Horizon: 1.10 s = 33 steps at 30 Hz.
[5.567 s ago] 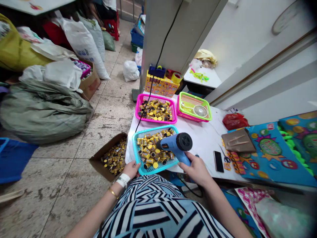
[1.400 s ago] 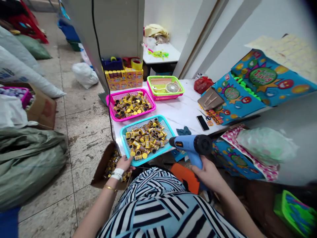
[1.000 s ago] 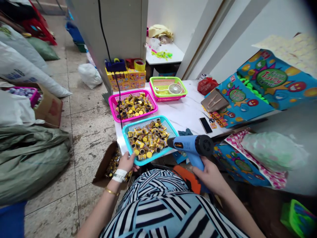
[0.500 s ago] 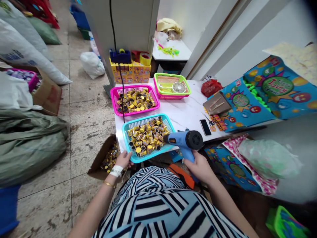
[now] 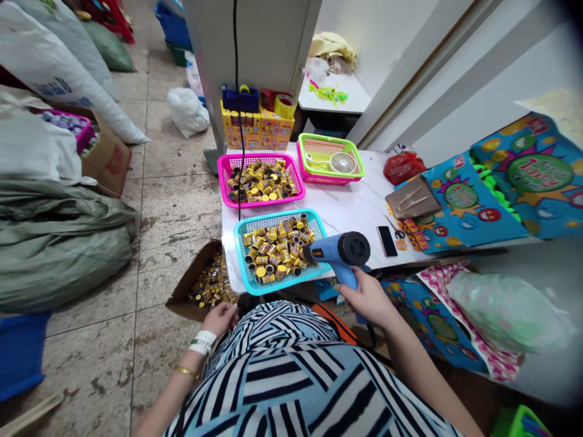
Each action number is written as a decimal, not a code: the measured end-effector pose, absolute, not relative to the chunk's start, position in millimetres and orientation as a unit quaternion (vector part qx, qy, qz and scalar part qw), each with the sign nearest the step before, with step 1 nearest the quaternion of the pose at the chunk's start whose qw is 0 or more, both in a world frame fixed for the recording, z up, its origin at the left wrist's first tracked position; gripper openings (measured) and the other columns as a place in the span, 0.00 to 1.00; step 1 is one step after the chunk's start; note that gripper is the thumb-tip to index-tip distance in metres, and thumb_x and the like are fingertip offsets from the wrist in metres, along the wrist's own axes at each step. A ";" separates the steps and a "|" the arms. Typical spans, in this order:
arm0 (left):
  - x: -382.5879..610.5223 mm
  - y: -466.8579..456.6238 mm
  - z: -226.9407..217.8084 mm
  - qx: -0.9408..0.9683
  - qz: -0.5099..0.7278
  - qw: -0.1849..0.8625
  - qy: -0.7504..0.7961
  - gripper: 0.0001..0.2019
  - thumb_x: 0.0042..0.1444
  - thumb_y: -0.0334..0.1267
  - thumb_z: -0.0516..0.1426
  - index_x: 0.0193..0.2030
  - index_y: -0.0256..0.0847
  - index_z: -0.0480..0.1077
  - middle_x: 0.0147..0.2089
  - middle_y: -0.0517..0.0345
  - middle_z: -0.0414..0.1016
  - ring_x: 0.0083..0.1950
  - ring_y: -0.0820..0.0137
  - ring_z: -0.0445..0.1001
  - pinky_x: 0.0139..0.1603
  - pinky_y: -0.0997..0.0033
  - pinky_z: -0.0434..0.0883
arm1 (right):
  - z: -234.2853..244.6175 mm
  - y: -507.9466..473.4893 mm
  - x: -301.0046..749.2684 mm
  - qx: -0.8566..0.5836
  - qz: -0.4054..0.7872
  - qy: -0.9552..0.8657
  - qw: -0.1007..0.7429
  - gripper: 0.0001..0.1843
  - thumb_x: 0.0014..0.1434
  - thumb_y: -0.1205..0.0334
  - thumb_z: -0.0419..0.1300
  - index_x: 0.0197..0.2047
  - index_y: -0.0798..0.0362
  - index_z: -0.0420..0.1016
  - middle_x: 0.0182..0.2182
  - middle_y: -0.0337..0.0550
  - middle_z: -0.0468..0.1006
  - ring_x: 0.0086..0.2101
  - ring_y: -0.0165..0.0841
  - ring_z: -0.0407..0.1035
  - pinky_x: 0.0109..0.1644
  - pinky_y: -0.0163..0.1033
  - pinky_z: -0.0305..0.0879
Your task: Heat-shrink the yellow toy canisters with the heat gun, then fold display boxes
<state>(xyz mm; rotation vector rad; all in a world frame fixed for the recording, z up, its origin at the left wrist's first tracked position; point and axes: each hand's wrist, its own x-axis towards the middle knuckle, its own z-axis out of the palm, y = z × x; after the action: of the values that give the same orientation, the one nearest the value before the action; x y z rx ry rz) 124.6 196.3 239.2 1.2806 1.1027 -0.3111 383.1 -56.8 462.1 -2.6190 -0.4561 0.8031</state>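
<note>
My right hand (image 5: 368,297) is wrapped round the handle of a blue heat gun (image 5: 334,250). The gun's dark nozzle points left, over the right side of a turquoise basket (image 5: 246,280). Small yellow-and-black containers (image 5: 273,249) lie heaped in that basket, some on their sides. My left hand (image 5: 221,318) is apart from the basket, low beside my patterned clothing, its fingers curled together. Whether anything is between those fingers is hidden. Just behind it, a cardboard box (image 5: 182,297) on the floor holds more of the small containers.
Behind the turquoise basket stands a pink basket (image 5: 223,189) of similar containers. A green basket (image 5: 361,159) holds a small white fan (image 5: 343,162). A phone (image 5: 387,241) and scissors (image 5: 398,233) lie on the right. A black cord (image 5: 237,79) hangs in front of the pink basket.
My left hand has let go of the turquoise basket's near-left corner and drawn back toward my body. The heat gun stays over the basket's right side. The whole view has shifted slightly.
</note>
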 end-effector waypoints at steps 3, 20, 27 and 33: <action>121.9 199.0 241.2 0.562 -0.137 0.651 0.491 0.20 0.46 0.57 0.59 0.30 0.41 0.64 0.24 0.58 0.74 0.23 0.70 0.70 0.20 0.74 0.65 | 465.7 -53.7 387.6 -0.928 0.279 -0.186 0.161 0.19 0.57 0.55 0.57 0.50 0.54 0.68 0.19 0.36 0.73 0.24 0.35 0.71 0.30 0.35 0.60; 120.0 209.3 242.3 0.570 -0.106 0.651 0.489 0.24 0.39 0.60 0.59 0.32 0.41 0.65 0.24 0.59 0.73 0.24 0.68 0.71 0.21 0.72 0.66 | 467.4 -71.5 387.3 -0.949 0.258 -0.172 0.056 0.17 0.58 0.56 0.56 0.48 0.56 0.68 0.23 0.41 0.75 0.27 0.37 0.72 0.33 0.36 0.60; 146.0 201.0 249.1 0.578 -0.084 0.668 0.461 0.24 0.46 0.60 0.57 0.36 0.39 0.66 0.28 0.56 0.74 0.24 0.71 0.70 0.21 0.74 0.64 | 457.9 -64.1 388.0 -0.956 0.216 -0.192 0.040 0.18 0.57 0.56 0.56 0.48 0.57 0.70 0.28 0.46 0.77 0.30 0.40 0.73 0.35 0.37 0.59; 187.9 204.7 260.3 0.619 -0.068 0.643 0.445 0.18 0.53 0.54 0.57 0.37 0.40 0.65 0.26 0.58 0.73 0.25 0.68 0.73 0.23 0.73 0.66 | 462.7 -33.4 390.7 -0.922 0.282 -0.214 0.155 0.19 0.57 0.55 0.57 0.50 0.54 0.69 0.21 0.37 0.74 0.24 0.35 0.70 0.31 0.35 0.58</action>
<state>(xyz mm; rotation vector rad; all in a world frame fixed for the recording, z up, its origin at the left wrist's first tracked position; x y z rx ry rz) 187.9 204.7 260.3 1.4113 1.0141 -0.1554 390.7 -33.4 462.7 -2.6421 -0.6130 0.8076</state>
